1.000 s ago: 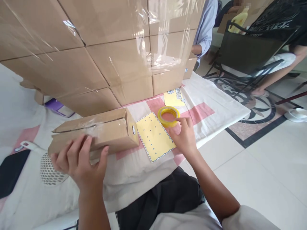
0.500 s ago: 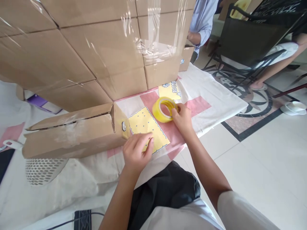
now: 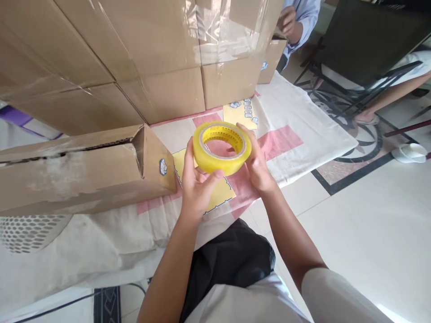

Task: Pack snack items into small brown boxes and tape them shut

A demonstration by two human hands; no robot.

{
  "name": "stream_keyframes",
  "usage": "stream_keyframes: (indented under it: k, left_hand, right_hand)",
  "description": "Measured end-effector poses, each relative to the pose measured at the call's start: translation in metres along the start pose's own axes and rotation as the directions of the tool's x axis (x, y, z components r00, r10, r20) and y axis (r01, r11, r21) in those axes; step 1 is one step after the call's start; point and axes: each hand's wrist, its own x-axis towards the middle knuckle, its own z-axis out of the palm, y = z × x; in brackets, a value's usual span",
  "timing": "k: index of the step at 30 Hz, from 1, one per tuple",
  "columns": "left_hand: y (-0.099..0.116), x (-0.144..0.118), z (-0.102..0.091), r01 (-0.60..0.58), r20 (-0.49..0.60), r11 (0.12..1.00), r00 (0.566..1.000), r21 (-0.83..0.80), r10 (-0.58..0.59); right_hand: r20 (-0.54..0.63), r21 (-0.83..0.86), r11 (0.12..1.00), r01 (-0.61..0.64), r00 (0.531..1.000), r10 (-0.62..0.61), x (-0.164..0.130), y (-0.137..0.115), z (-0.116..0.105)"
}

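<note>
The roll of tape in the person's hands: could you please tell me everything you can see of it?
The roll of tape is a wide ring of clear, yellowish tape wound on a yellow core with small red print on its inner face. It looks about half used. It is held in the air, opening tilted up toward the camera, above a yellow sticker sheet on the cloth. The left hand grips its near and left side, thumb on the outer tape; the right hand supports its right side. No loose end shows.

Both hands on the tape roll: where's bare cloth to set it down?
Free: the white-and-pink cloth right of the yellow sticker sheets, out to its floor edge. Also the rumpled cloth in front of the long brown cardboard box. Crowded: between that box and the wrapped carton stack, where both hands hold the yellow tape roll.
</note>
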Motion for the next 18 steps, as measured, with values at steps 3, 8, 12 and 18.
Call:
stream_keyframes:
  k: [3,8,12,18]
  left_hand:
    - [0.007,-0.002,-0.005,0.115,0.021,0.988,0.993,-0.103,-0.114]
    - [0.017,-0.009,-0.004,0.162,0.003,0.985,0.987,-0.062,-0.162]
    - [0.023,-0.016,-0.003,0.129,-0.108,0.991,0.986,0.032,-0.125]
    - [0.016,-0.022,-0.012,0.249,-0.228,0.937,0.954,0.246,-0.194]
  right_hand:
    - [0.102,0.081,0.995,0.062,0.992,-0.070,-0.003,-0.002,0.002]
    - [0.095,0.054,0.998,0.032,0.995,-0.037,-0.001,-0.004,0.007]
    - [0.076,0.060,0.994,0.097,0.992,-0.101,0.001,-0.005,0.007]
    - [0.021,-0.012,0.981,0.192,0.981,-0.192,-0.002,0.001,0.003]
